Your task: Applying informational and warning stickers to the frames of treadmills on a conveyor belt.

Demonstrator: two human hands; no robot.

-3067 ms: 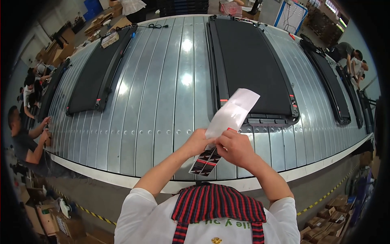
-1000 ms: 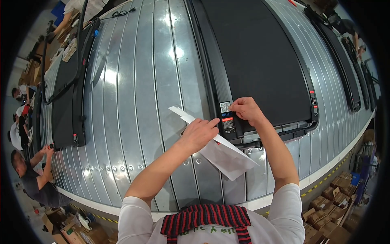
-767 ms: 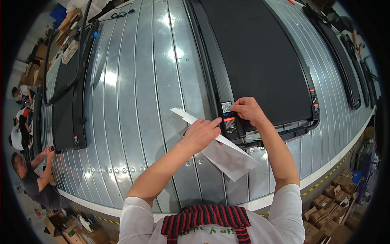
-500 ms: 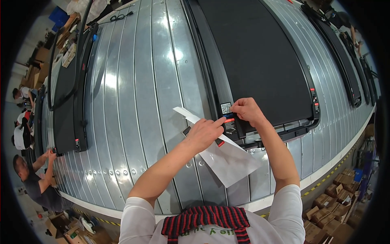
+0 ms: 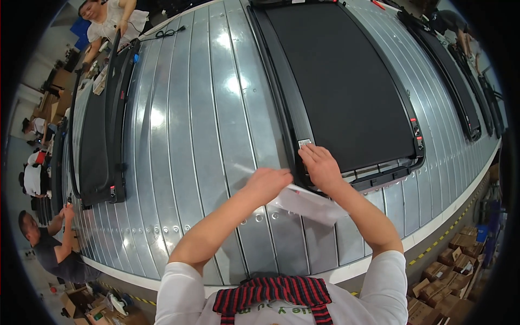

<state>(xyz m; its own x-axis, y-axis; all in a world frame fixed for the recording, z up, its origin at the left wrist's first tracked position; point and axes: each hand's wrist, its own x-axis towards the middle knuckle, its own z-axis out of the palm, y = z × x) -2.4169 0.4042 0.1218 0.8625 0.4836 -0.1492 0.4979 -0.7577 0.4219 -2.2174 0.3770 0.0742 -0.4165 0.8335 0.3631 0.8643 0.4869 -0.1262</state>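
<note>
A black treadmill [image 5: 346, 86] with a wide flat belt lies in front of me on the metal slats. My right hand [image 5: 323, 167] rests with its fingers stretched flat on a label [image 5: 304, 143] stuck to the treadmill's left side rail, near its front end. Only the label's upper edge shows; the fingers cover the remainder. My left hand [image 5: 269, 183] is closed on a white sticker sheet [image 5: 309, 203], just left of the rail. The sheet hangs tilted above the slats, blurred by motion, and runs toward my right wrist.
Another black treadmill [image 5: 97, 157] lies at the left, where one person [image 5: 46, 241] works beside it and another person [image 5: 116, 21] holds its upright bar. More black treadmills [image 5: 447, 73] lie at the right. Cardboard boxes [image 5: 439, 276] stand below the table's right edge.
My right hand has gone from pinching beside the label to lying flat over it. The sheet in my left hand has lifted and turned. At the far left, a person has come into view.
</note>
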